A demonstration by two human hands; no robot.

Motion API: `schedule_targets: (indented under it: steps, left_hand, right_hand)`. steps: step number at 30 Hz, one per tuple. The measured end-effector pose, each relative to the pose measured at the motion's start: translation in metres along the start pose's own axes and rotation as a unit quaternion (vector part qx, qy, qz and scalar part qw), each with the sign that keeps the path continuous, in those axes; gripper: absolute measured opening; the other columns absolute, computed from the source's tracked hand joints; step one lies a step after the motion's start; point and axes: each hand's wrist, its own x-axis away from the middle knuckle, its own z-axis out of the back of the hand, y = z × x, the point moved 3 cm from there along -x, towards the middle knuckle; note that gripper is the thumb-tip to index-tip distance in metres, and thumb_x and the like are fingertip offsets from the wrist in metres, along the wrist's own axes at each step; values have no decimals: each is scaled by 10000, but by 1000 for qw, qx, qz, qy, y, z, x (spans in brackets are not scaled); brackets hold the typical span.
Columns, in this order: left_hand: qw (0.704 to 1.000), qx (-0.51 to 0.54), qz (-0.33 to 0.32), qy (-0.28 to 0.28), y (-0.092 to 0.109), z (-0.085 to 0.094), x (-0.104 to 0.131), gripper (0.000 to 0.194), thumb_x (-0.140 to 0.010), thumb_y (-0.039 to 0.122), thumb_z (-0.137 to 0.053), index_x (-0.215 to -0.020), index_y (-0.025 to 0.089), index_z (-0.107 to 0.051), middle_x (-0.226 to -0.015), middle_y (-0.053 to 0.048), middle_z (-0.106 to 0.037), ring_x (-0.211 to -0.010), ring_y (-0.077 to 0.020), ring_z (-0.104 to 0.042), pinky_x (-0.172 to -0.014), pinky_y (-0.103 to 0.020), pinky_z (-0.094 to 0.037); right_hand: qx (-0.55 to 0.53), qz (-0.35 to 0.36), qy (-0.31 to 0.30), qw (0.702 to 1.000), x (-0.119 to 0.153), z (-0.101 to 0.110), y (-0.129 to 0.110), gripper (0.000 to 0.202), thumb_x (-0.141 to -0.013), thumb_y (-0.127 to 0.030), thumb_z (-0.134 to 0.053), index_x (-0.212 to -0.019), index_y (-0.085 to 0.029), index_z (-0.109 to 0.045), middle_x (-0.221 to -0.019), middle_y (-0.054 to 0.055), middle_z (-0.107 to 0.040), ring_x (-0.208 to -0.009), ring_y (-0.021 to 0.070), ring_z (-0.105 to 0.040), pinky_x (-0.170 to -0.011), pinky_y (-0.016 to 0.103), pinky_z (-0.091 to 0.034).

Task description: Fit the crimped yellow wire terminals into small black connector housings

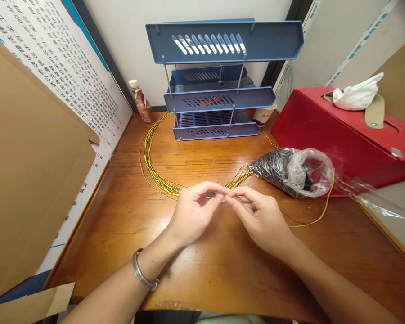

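Yellow wire is being pinched between left hand and right hand, apparently fitting a small dark piece at the fingertips; steady alignment seems needed next.

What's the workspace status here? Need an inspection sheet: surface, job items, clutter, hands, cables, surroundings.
Surface: wooden desk, glossy, worn at the front edge.
Job's things: small dark part pinched between both hands, too small to identify; clear bag of dark parts lying on its side to the right.
Clutter: drink bottle and paper cup at the back; blue three-tier tray.
Grippers: left hand and right hand meet fingertip to fingertip; bracelet on the left wrist.
Cables: bundle of yellow wires looped across the desk, ends gathered near the bag; one strand curves round the bag.
Surroundings: cardboard and printed sheet on the left, red box with white tissue on the right.
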Motion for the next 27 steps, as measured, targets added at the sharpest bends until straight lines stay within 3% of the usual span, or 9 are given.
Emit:
schedule_targets:
  steps: [4, 7, 12, 19, 24, 27]
  left_hand:
    - [1000, 22, 18, -4, 1, -1, 0, 84, -914, 181, -665, -966, 145, -719, -926, -49, -766, -860, -137, -713, -825, -245, -560]
    - [998, 44, 53, 0, -1, -2, -1, 97, -914, 212, -667, -982, 145, -646, -839, -38, -754, -789, -133, -706, -779, -253, -555]
    - [991, 34, 125, 17, -8, -1, -1, 305, -865, 343, -763, -907, 189, -502, -733, -19, -762, -706, -149, -720, -689, -250, -530]
    - [992, -65, 97, 47, -6, 3, -1, 201, -861, 352, -763, -845, 163, -696, -604, 14, -680, -549, -107, -605, -580, -233, -467]
    - [997, -39, 67, 19, -8, 2, -2, 243, -943, 351, -672, -1106, 179, -720, -821, -27, -748, -754, -142, -701, -774, -275, -557]
    - [997, -3, 75, -14, -11, -1, -2, 362, -996, 308, -583, -1340, 195, -560, -880, -23, -732, -766, -135, -701, -787, -289, -570]
  right_hand:
    - [6, 4, 3, 1000, -1, -1, -1, 116, -1001, -267, -560, -996, -238, -673, -883, -17, -769, -739, 119, -728, -668, 211, -516]
    - [0, 0, 12, 1000, 0, 1, -1, 129, -1012, -278, -549, -1023, -237, -671, -1012, 13, -790, -829, 137, -756, -736, 217, -547]
    - [-23, -19, 36, 999, 0, 5, 0, 98, -1002, -281, -565, -997, -236, -651, -1239, 40, -745, -885, 147, -774, -779, 223, -585]
    - [-22, -17, 51, 998, 0, 6, 1, 82, -1001, -290, -575, -1011, -247, -644, -1257, 37, -737, -1011, 164, -762, -866, 233, -577]
    - [-12, -22, 55, 998, 1, 9, 3, 102, -1008, -319, -569, -996, -243, -637, -1275, 46, -728, -840, 148, -773, -757, 239, -578]
    - [-5, -32, 57, 998, 1, 10, 6, 119, -1007, -334, -570, -1009, -242, -645, -1279, 57, -725, -796, 151, -763, -731, 253, -575]
